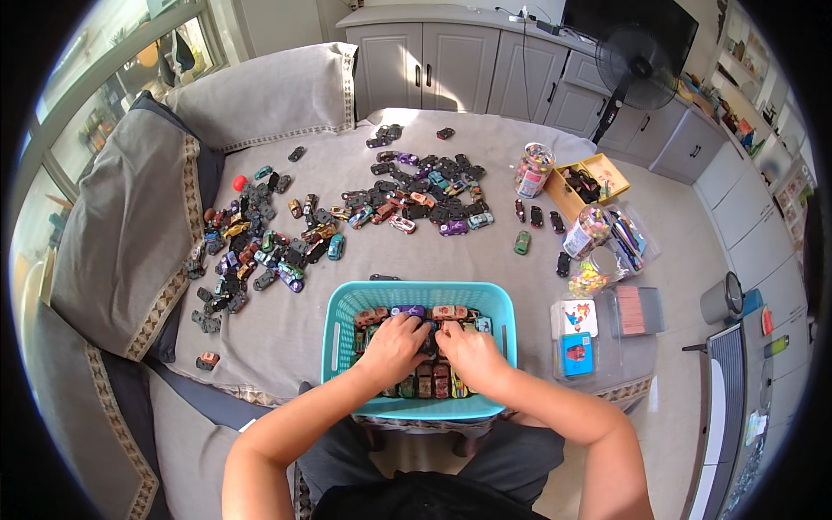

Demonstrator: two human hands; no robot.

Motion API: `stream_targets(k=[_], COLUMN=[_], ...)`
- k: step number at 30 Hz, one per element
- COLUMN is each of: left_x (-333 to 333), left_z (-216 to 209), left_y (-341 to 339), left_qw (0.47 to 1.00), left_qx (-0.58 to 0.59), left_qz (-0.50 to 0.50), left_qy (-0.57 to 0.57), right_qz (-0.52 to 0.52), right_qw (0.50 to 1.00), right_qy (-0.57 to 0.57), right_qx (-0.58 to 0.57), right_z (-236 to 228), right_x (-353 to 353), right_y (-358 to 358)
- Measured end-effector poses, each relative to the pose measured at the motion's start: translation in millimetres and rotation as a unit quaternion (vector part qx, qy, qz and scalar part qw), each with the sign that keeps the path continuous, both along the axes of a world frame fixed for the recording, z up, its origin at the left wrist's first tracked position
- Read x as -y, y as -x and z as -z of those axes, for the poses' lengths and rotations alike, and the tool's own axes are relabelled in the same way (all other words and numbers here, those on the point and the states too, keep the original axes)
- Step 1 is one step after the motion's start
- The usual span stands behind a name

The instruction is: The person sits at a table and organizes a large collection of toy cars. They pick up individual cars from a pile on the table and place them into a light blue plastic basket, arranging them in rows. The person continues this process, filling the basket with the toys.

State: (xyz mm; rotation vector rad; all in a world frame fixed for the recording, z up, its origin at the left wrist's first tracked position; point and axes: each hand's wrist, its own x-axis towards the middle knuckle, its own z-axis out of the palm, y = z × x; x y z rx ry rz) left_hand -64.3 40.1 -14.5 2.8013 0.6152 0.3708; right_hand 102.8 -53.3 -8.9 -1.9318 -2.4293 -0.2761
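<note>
A turquoise plastic basket (334, 338) stands in front of me, with small toy cars lined up in rows inside it. Both my hands reach down into it. My left hand (395, 348) has its fingers curled beside a purple toy car (407, 310) in the far row; the fingertips are partly hidden. Close to it, my right hand (472, 354) is bent inward with fingers pinched over dark toy cars. What either hand grips is covered by the fingers. Nearer the front wall a red toy car (441, 380) sits in another row.
Loose toy cars lie in a large pile (433, 195) beyond the basket and another pile (260, 251) at the left, near a red ball (239, 183). On the right are candy-coloured jars (535, 169), a wooden box (568, 201) and a blue card box (576, 354). Sofa cushions (121, 234) border the left.
</note>
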Motion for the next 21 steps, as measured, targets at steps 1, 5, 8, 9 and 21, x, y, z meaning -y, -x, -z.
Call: stream_targets(k=[1,5,8,9,21], left_x=[0.1,-5.0,-18.0,-24.9,-70.8], left_z=[-0.8,-14.4,-38.4,-47.4,-23.7], left_y=[0.6,5.9,22.1,25.9,36.1], left_qw=[1.0,0.999,0.992,0.985,0.974], left_qx=[-0.001,0.04,0.075,0.08,0.101], left_qz=[-0.002,-0.017,-0.082,-0.115,-0.197], left_qy=[0.004,0.021,-0.061,-0.099,0.043], right_qz=[0.001,-0.004,-0.015,-0.01,0.049], right_qw=[1.0,0.995,0.993,0.992,0.98], right_qy=[0.011,0.014,-0.012,-0.002,0.043], right_qx=[-0.001,-0.096,-0.119,-0.127,-0.188], right_z=[-1.8,4.3,3.0,3.4,-7.0], right_x=[-0.6,0.2,3.0,3.6,-6.9], right_y=[0.3,-5.7,-10.2,-11.6,-11.2])
